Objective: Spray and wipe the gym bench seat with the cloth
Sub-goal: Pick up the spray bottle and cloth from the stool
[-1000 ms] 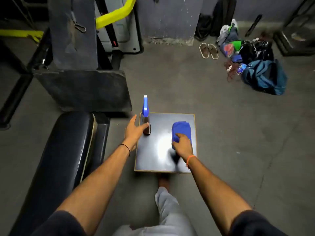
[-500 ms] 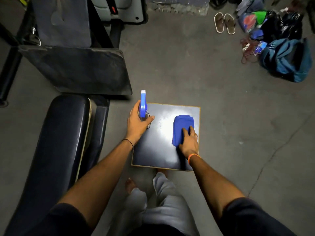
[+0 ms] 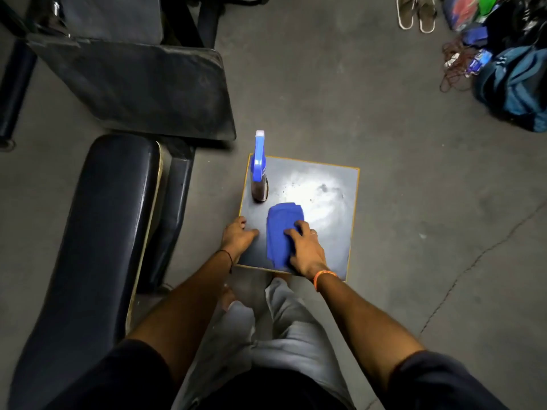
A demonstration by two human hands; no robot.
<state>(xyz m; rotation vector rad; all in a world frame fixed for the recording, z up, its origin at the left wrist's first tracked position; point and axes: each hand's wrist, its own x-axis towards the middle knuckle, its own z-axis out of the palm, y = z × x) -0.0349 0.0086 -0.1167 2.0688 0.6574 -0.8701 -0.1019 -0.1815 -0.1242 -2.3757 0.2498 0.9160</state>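
Note:
A dark bottle with a blue spray head [image 3: 259, 173] stands upright at the far left corner of a square grey board [image 3: 334, 226] lying on the floor. A folded blue cloth [image 3: 281, 232] lies on the board's near half. My right hand [image 3: 305, 250] presses flat on the cloth's right side. My left hand [image 3: 238, 236] rests on the board's left edge, fingers loosely spread, apart from the bottle and holding nothing. The black padded bench seat [image 3: 97, 241] stretches along the left side of the view.
A worn black backrest pad [image 3: 139, 81] and machine frame stand behind the bench. At the far right lie sandals [image 3: 416, 11], a blue backpack [image 3: 515, 84] and loose bags. Grey concrete floor surrounds the board. My grey-trousered legs are below.
My left hand has let go of the spray bottle and drawn back to the board's near left edge. My right hand has pulled the cloth toward me and leftward.

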